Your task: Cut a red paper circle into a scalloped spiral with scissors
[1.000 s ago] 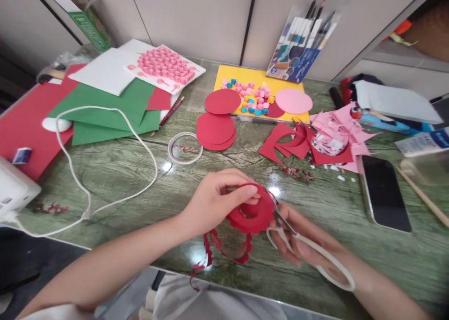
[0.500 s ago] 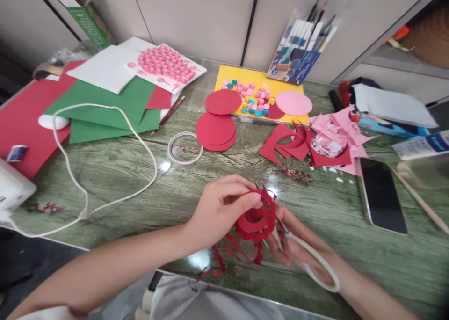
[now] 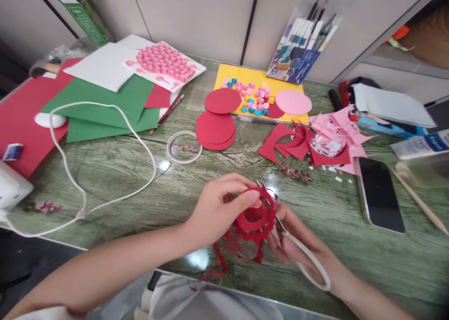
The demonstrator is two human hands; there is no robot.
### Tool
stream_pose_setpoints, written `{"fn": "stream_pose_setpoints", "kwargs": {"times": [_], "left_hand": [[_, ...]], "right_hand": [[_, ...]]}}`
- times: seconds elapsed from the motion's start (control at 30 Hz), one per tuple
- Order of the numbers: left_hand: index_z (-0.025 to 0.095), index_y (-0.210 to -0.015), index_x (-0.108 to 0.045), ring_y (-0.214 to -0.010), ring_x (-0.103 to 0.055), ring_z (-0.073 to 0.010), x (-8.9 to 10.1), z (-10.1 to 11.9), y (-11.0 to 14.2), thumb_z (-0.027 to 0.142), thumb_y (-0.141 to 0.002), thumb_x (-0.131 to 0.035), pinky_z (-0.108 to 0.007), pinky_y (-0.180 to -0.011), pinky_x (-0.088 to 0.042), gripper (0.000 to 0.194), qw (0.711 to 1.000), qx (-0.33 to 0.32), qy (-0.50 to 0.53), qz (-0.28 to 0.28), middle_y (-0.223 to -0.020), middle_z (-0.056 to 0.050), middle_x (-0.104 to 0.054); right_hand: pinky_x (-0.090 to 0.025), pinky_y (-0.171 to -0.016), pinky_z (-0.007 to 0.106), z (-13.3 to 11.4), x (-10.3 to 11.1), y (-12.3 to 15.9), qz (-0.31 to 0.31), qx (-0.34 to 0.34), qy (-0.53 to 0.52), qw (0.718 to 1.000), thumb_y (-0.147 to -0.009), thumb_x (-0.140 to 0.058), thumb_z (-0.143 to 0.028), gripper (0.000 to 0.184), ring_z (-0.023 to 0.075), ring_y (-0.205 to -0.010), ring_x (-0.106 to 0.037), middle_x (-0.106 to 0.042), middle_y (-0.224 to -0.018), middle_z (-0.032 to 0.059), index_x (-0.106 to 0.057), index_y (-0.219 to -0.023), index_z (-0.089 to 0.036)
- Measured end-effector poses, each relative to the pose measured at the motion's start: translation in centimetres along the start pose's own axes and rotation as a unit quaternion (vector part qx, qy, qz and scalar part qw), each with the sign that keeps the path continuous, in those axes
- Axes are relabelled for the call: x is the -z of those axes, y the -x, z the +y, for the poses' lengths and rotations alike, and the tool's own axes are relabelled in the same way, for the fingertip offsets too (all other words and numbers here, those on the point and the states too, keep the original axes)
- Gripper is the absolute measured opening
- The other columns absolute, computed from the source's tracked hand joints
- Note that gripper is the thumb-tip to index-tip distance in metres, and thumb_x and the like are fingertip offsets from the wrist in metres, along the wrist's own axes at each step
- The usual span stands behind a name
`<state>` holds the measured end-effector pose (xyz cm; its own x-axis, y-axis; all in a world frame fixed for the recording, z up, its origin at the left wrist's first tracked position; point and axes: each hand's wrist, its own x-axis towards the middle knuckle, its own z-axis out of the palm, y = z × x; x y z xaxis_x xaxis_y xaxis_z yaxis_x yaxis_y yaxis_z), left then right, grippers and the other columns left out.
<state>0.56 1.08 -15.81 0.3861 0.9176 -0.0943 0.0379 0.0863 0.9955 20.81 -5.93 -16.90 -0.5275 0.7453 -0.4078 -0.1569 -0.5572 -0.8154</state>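
My left hand [image 3: 219, 210] pinches a red paper ring [image 3: 256, 214] with a scalloped edge above the near side of the green marble table [image 3: 140, 179]. A curly red paper strip [image 3: 228, 254] hangs down from the ring. My right hand [image 3: 301, 250] grips white-handled scissors [image 3: 305, 254], and their blades meet the ring's right edge. Both hands are closed on what they hold.
Red paper discs [image 3: 215, 128], a tape roll [image 3: 184, 147], red and pink offcuts [image 3: 315, 142] and a yellow sheet with small paper balls [image 3: 256, 98] lie further back. A white cable [image 3: 105, 156] loops at left over green and red sheets [image 3: 101, 109]. A phone [image 3: 380, 193] lies at right.
The red ring has turned in my left hand and shifted slightly up and right. The scissors have moved closer under it, and the hanging strip has swung to the right.
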Motion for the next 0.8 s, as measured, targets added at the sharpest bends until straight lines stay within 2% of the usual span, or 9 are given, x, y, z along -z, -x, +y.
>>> {"fn": "stream_pose_setpoints", "kwargs": {"times": [0.23,0.63,0.8], "left_hand": [[0.018,-0.075,-0.076,-0.092,-0.064,-0.0154,-0.1,0.06,0.07,0.032,-0.084,-0.068,-0.026,-0.08,-0.052,0.018,0.998,0.023,0.065,-0.001,-0.101,-0.006,-0.069],[0.02,-0.074,-0.077,-0.099,-0.064,-0.0185,0.31,0.39,-0.13,0.03,-0.084,-0.068,-0.028,-0.082,-0.052,0.017,0.999,0.016,0.03,0.009,-0.108,-0.006,-0.069],[0.019,-0.069,-0.076,-0.096,-0.065,-0.0177,0.64,0.76,-0.38,0.026,-0.082,-0.069,-0.026,-0.074,-0.052,0.016,0.999,0.018,0.034,0.001,-0.105,-0.006,-0.07]], "right_hand": [[-0.021,-0.056,0.027,-0.02,0.08,0.18,0.017,0.022,-0.006,1.0,-0.092,-0.059,-0.053,0.03,0.0134,-0.061,-0.027,-0.039,-0.076,-0.0057,-0.042,-0.095,-0.028],[-0.024,-0.057,0.027,-0.55,0.34,0.15,0.03,0.004,0.031,0.999,-0.089,-0.06,-0.059,0.036,0.0146,-0.061,-0.027,-0.041,-0.077,-0.0042,-0.043,-0.092,-0.027],[-0.023,-0.057,0.027,-0.65,0.42,0.18,0.023,-0.001,0.041,0.999,-0.09,-0.06,-0.057,0.035,0.0135,-0.061,-0.028,-0.041,-0.077,-0.0047,-0.044,-0.09,-0.026]]}}
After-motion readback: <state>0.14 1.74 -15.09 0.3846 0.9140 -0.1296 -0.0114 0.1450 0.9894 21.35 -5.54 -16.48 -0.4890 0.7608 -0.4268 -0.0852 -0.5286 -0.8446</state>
